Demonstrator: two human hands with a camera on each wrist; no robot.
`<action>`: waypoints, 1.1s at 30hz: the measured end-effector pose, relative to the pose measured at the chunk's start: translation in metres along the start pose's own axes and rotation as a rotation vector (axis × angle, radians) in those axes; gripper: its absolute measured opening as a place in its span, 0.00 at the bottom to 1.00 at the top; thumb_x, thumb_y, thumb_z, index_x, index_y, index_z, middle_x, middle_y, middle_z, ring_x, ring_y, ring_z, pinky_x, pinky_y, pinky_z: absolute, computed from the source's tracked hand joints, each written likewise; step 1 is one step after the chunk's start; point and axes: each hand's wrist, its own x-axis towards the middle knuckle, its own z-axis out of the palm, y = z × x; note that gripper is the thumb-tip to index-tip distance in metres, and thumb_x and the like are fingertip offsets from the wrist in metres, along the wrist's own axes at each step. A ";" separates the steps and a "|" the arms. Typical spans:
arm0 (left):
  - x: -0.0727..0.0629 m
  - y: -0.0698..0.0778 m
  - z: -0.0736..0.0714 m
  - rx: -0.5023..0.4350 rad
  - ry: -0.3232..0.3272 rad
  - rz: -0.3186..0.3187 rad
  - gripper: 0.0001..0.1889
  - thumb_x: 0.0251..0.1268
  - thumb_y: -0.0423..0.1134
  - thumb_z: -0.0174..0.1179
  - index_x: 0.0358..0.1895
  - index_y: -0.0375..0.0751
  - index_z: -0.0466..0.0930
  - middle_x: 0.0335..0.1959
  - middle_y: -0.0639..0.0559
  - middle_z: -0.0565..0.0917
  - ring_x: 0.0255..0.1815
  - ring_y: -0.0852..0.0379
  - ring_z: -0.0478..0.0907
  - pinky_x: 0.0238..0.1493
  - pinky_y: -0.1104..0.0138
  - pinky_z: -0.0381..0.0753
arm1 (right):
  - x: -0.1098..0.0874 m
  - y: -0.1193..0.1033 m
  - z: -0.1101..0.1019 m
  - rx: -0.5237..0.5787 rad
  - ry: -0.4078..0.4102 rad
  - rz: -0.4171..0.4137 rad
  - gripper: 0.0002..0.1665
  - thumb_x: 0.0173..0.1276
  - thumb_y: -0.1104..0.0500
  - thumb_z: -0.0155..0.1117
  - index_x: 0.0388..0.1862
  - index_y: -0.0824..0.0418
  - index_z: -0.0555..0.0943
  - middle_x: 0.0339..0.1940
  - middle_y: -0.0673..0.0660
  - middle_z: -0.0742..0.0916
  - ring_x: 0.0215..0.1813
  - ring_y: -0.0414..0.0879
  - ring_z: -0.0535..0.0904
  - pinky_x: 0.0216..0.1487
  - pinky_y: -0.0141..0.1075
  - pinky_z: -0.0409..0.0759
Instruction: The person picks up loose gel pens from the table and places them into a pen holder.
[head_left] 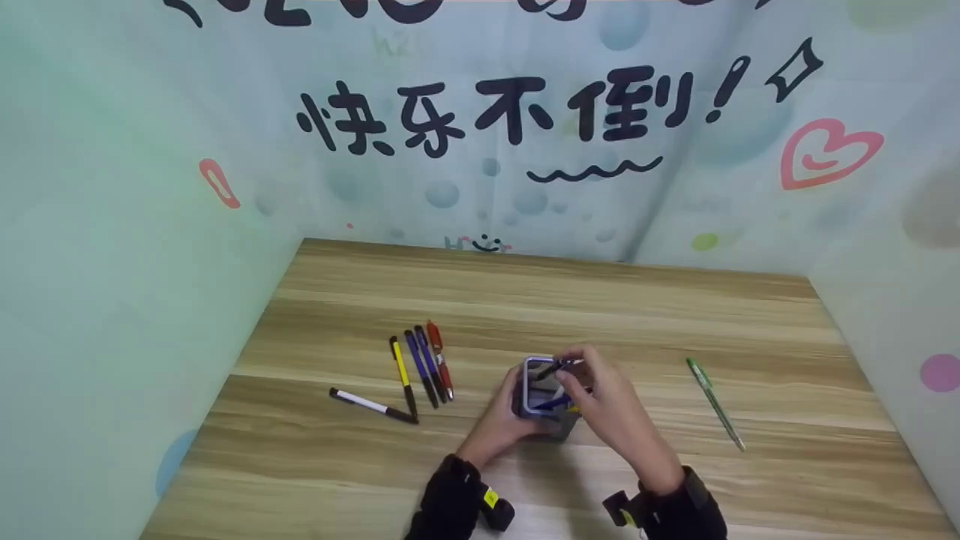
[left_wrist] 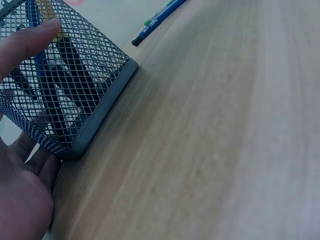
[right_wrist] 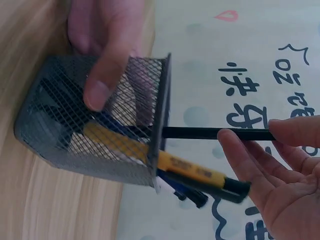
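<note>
My left hand (head_left: 495,424) grips a dark mesh pen holder (right_wrist: 45,125) round its sides, its thumb across the mesh in both wrist views. My right hand (head_left: 615,401) is at the holder's mouth and pinches a slim black pen (right_wrist: 197,133) between thumb and fingers. One end of that pen is inside the holder, the other between my fingertips. A yellow pen (right_wrist: 195,171) with a dark end and a dark blue pen (right_wrist: 187,192) stick out of the mouth beside it. Their lower parts show only through the mesh.
Left of the holder lie a white pen (head_left: 371,403) with black ends, a yellow-and-black pen (head_left: 402,371), two dark blue pens (head_left: 420,367) and a red pen (head_left: 440,360). A green pen (head_left: 716,405) lies to the right. Printed cloth walls (head_left: 480,202) border the wooden table (head_left: 600,300).
</note>
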 end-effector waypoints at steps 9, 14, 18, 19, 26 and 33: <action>0.000 -0.001 -0.001 0.032 0.011 -0.006 0.47 0.40 0.39 0.75 0.68 0.52 0.58 0.64 0.51 0.70 0.64 0.52 0.67 0.70 0.56 0.60 | 0.001 -0.003 0.011 -0.044 -0.117 0.037 0.15 0.66 0.66 0.57 0.51 0.61 0.74 0.50 0.59 0.83 0.50 0.50 0.81 0.49 0.40 0.81; 0.000 -0.001 -0.001 -0.001 0.006 -0.011 0.48 0.37 0.39 0.76 0.67 0.56 0.58 0.63 0.54 0.71 0.63 0.55 0.68 0.69 0.57 0.62 | 0.001 -0.004 0.012 -0.053 -0.107 -0.008 0.15 0.65 0.67 0.58 0.50 0.61 0.75 0.48 0.58 0.83 0.50 0.49 0.81 0.49 0.38 0.81; 0.001 -0.001 -0.001 -0.006 0.004 -0.010 0.48 0.37 0.39 0.76 0.67 0.57 0.58 0.62 0.54 0.71 0.63 0.55 0.68 0.69 0.58 0.62 | 0.000 -0.005 0.010 -0.040 -0.094 -0.019 0.14 0.64 0.67 0.58 0.49 0.61 0.75 0.47 0.57 0.84 0.49 0.48 0.81 0.48 0.38 0.81; 0.001 -0.001 0.000 -0.002 0.005 -0.007 0.48 0.37 0.39 0.76 0.67 0.56 0.58 0.62 0.54 0.71 0.63 0.55 0.68 0.69 0.58 0.62 | -0.001 -0.005 0.009 -0.039 -0.087 -0.027 0.14 0.64 0.68 0.58 0.49 0.62 0.76 0.47 0.57 0.84 0.49 0.48 0.81 0.48 0.38 0.81; 0.001 -0.002 0.000 0.025 0.015 -0.002 0.48 0.38 0.38 0.75 0.68 0.55 0.58 0.62 0.52 0.72 0.63 0.52 0.69 0.69 0.55 0.61 | -0.003 0.005 -0.007 -0.015 0.057 -0.076 0.12 0.63 0.70 0.58 0.46 0.66 0.77 0.45 0.58 0.85 0.49 0.51 0.81 0.53 0.44 0.80; -0.003 0.009 0.002 0.043 0.019 -0.012 0.50 0.37 0.34 0.75 0.69 0.47 0.56 0.64 0.44 0.70 0.66 0.45 0.65 0.71 0.49 0.56 | -0.007 0.034 -0.029 -0.044 0.155 0.021 0.14 0.63 0.69 0.58 0.49 0.68 0.75 0.50 0.62 0.83 0.55 0.55 0.77 0.61 0.48 0.73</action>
